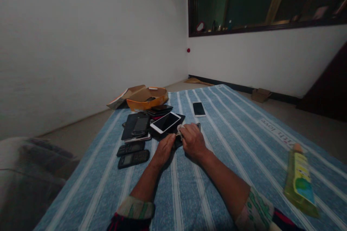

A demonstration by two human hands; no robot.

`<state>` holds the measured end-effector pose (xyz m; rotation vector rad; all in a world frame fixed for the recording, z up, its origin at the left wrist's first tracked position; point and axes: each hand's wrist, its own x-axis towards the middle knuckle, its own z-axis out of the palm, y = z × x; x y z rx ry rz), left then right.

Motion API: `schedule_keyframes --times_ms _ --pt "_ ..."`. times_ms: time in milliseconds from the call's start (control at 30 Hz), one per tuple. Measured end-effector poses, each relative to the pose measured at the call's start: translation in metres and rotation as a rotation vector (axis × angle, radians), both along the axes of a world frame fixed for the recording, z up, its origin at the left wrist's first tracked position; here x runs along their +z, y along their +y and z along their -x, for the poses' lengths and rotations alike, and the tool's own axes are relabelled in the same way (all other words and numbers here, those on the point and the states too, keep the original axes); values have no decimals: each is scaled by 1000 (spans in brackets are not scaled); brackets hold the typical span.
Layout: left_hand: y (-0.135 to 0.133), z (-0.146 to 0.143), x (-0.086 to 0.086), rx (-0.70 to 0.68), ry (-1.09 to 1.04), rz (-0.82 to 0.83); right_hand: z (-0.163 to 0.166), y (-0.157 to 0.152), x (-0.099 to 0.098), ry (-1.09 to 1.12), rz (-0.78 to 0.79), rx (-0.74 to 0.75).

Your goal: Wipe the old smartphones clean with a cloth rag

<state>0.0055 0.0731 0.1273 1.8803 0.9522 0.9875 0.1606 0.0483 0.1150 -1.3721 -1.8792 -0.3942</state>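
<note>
My right hand (193,141) is closed around a crumpled white tissue or cloth (179,130) and presses it on a dark phone (178,143). The phone lies low over the bed-like blue striped cover, mostly hidden under both hands. My left hand (164,148) grips the phone's near left end, its fingertips close to the tissue. Just beyond the hands, a white smartphone (166,122) with a black screen rests on a dark flat item. Two black keypad phones (133,158) lie left of my left hand.
Several dark phones (141,125) are piled at the left. Behind them stands an open orange box (148,99). Another white phone (199,109) lies farther back. At right, a bottle of yellow-green liquid (300,184) lies on the striped cloth (233,144).
</note>
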Motion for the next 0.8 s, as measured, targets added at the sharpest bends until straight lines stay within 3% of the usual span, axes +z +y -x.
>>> schedule_keyframes --times_ms 300,600,800 --pt "1 1 0 -8 19 1 -35 6 -4 54 -48 -166" --pt "1 1 -3 -43 -2 22 8 -5 -1 -8 -8 62" --pt "1 1 -2 -38 17 53 11 -6 0 38 -12 143"
